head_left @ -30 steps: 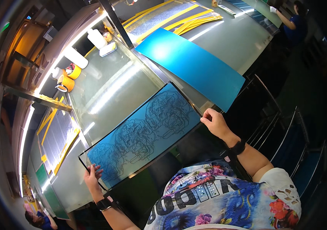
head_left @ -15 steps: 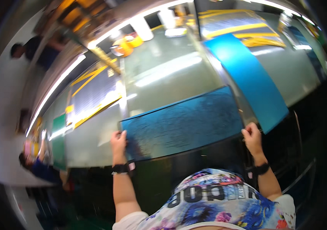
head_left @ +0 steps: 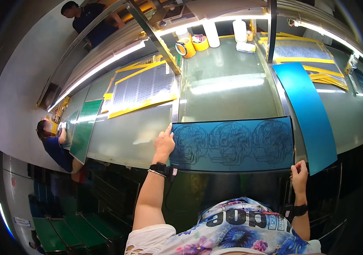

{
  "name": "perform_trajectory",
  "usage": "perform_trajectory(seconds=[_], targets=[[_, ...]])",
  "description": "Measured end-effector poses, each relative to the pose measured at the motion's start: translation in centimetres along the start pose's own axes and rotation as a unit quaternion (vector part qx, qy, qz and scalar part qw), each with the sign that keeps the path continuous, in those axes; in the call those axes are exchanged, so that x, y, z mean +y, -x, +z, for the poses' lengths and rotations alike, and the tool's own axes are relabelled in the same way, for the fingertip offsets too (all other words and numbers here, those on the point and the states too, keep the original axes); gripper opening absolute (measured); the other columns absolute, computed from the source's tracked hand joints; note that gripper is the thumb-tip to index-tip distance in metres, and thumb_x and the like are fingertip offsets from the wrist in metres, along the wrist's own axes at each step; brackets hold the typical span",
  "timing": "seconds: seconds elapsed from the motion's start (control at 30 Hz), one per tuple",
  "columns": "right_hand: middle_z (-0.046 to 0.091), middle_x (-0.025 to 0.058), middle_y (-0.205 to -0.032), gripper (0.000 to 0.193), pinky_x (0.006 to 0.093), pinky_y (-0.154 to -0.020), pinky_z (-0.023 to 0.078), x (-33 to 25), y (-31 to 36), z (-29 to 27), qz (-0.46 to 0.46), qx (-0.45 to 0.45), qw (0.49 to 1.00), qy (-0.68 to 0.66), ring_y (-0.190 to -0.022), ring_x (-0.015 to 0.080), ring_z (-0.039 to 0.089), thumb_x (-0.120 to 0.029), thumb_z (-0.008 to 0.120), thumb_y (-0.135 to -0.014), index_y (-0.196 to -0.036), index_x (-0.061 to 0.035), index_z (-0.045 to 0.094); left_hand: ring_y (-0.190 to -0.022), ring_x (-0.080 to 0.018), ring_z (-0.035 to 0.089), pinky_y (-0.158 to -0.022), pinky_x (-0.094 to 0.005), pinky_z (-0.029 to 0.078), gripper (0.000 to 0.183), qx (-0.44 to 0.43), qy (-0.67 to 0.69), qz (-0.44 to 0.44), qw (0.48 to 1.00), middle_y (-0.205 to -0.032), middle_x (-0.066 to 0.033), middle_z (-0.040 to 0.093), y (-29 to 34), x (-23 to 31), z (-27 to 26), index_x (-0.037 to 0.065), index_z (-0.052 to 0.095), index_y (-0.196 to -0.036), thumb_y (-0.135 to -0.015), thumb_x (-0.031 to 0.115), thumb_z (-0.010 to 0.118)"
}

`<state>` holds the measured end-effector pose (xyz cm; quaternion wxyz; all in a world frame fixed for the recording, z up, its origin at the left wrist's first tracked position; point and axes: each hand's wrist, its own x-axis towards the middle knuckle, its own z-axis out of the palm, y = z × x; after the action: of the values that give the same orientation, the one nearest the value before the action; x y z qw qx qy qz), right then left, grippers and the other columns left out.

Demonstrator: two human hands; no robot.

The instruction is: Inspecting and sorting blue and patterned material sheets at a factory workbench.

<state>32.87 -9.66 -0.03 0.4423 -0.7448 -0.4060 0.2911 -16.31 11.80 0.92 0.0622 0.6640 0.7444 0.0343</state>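
A long blue circuit board panel (head_left: 230,146) with three dark round trace patterns lies along the front of the glass-topped table, its near edge at the table's front. My left hand (head_left: 164,143) rests at the panel's left end, forefinger stretched toward the far left corner and the other fingers apart along the edge. At the near right corner, my right hand (head_left: 299,173) is closed in a pinch on the panel's edge. Both wrists wear black bands, each with a small box attached. A plain bright blue sheet (head_left: 307,114) lies just right of the panel.
Patterned sheets edged with yellow tape (head_left: 143,89) lie to the left. Orange tape rolls (head_left: 185,47) and white bottles (head_left: 211,34) stand at the back. A metal post (head_left: 271,29) rises behind. Another person (head_left: 58,144) works beside a green board (head_left: 85,127) at far left.
My view has steadied and swung left. The panel now lies flatter and straighter on the table. My left hand has slid up its left edge to the far corner; my right stays at the near right corner.
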Motion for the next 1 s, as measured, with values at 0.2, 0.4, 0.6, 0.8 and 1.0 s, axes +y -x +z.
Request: perform_trajectory(seconds=[0.2, 0.4, 0.6, 0.8, 1.0], targets=[[0.045, 0.0010, -0.065, 0.016, 0.0219, -0.048, 0.042, 0.1, -0.2, -0.1, 0.002, -0.006, 1.000, -0.004, -0.057, 0.0075, 0.046, -0.002, 0.057, -0.085, -0.078, -0.0042, 0.044, -0.086, -0.0321, 0.063, -0.075, -0.0433, 0.050, 0.051, -0.011, -0.073, -0.014, 0.997, -0.097, -0.0130, 0.059, -0.2, 0.7, 0.0, 0.034, 0.034, -0.140, -0.092, 0.021, 0.044], [0.041, -0.0006, -0.062, 0.017, 0.0227, -0.048, 0.038, -0.5, 0.2, -0.4, 0.018, 0.001, 1.000, -0.008, -0.054, 0.0063, 0.043, -0.002, 0.056, -0.085, -0.078, -0.0049, 0.042, -0.088, -0.0300, 0.063, -0.072, -0.0418, 0.051, 0.060, -0.047, -0.145, 0.001, 0.988, -0.097, -0.0131, 0.058, 0.2, 2.1, -0.9, 0.029, 0.034, -0.141, -0.086, 0.010, 0.045], [0.049, 0.0117, -0.113, 0.056, 0.0428, -0.093, 0.037, -6.1, -1.1, -0.9, -0.212, 0.008, 0.906, 0.367, -0.111, 0.0334, 0.044, -0.008, 0.069, -0.069, -0.122, -0.0106, 0.053, -0.132, -0.0313, 0.032, -0.100, -0.0549, 0.031, 0.045, 0.150, -0.127, 0.088, 0.977, -0.133, -0.0132, 0.045, 0.7, 0.8, 0.9, 0.017, 0.048, -0.133, -0.092, 0.035, 0.048], [0.042, 0.0108, -0.135, 0.050, 0.0462, -0.100, 0.033, -4.5, -8.8, 1.1, -0.350, -0.021, 0.826, 0.442, -0.130, 0.0349, 0.031, -0.027, 0.064, -0.080, -0.126, -0.0114, 0.053, -0.141, -0.0268, 0.017, -0.107, -0.0589, 0.017, 0.049, 0.110, -0.062, 0.091, 0.988, -0.147, -0.0007, 0.033, 0.4, -0.1, 2.0, 0.014, 0.041, -0.138, -0.095, 0.039, 0.041], [0.035, 0.0110, -0.142, 0.058, 0.0503, -0.104, 0.028, -4.0, -12.6, 2.3, -0.309, -0.055, 0.814, 0.489, -0.135, 0.0357, 0.024, -0.042, 0.055, -0.086, -0.134, -0.0110, 0.044, -0.141, -0.0258, 0.016, -0.108, -0.0586, 0.014, 0.050, 0.090, -0.067, 0.083, 0.990, -0.147, 0.0005, 0.034, 0.2, 0.7, 1.7, 0.014, 0.038, -0.139, -0.096, 0.038, 0.040]])
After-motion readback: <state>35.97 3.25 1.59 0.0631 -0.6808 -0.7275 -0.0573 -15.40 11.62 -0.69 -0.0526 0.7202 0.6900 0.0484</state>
